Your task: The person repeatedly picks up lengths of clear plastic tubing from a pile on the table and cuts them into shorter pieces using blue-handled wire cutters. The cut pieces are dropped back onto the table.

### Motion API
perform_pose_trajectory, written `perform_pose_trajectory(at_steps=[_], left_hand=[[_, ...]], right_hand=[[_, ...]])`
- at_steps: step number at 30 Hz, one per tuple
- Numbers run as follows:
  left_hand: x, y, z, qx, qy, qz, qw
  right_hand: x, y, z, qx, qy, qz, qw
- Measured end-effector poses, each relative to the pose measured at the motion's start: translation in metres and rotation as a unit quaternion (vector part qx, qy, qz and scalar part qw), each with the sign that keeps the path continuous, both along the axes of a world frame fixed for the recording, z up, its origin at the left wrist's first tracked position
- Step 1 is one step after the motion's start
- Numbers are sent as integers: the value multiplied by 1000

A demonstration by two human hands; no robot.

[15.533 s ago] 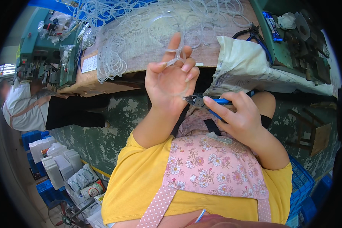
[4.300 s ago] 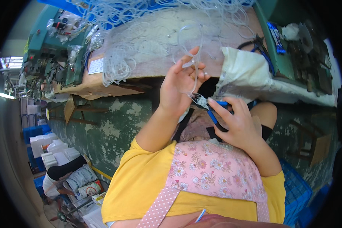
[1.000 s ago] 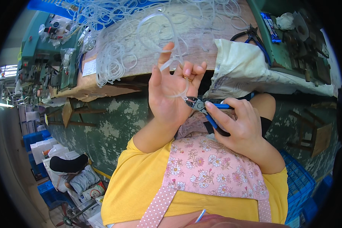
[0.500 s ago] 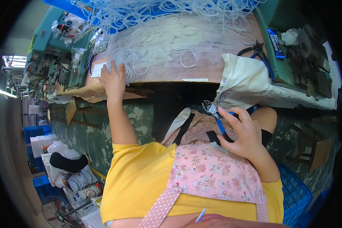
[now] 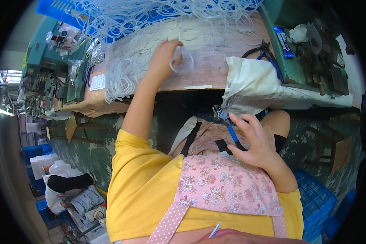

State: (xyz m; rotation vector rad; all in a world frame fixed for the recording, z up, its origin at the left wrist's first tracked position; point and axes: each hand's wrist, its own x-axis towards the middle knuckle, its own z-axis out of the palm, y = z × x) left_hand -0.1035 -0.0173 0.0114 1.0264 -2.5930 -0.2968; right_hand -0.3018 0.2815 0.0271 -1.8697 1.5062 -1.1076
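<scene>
My left hand [image 5: 162,61] is over the wooden tabletop, its thumb and fingers curled round the near side of a translucent plastic ring [image 5: 192,61], which looks blurred. Beside that wrist, a heap of similar translucent rings [image 5: 120,79] lies at the table's front edge. Low in front of my lap, my right hand [image 5: 254,140] holds blue-handled cutting pliers [image 5: 232,130]. Their metal jaws point up and away from me, and part of the handles is hidden by the hand.
A blue basket [image 5: 55,5] overflowing with translucent tubing rings stands at the back. Black-and-blue pliers [image 5: 266,53] lie beside a white cloth sack [image 5: 252,81] hanging over the edge. Green machines [image 5: 44,61] flank the table. A blue crate [image 5: 313,203] sits low right.
My left hand has left the heap of rings and moved right to the single ring on the tabletop. My right hand keeps the pliers in nearly the same place. The view has shifted slightly.
</scene>
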Motion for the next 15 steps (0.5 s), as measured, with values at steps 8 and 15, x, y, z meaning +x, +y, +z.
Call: perform_pose_trajectory(at_steps=[8,15], left_hand=[[-4,83,9,488,470,-46,734],[-8,131,16,554,594,-96,575]], right_hand=[[-5,-11,-13,125,-136,10,983],[2,-12,-12,101,-118,3,988]])
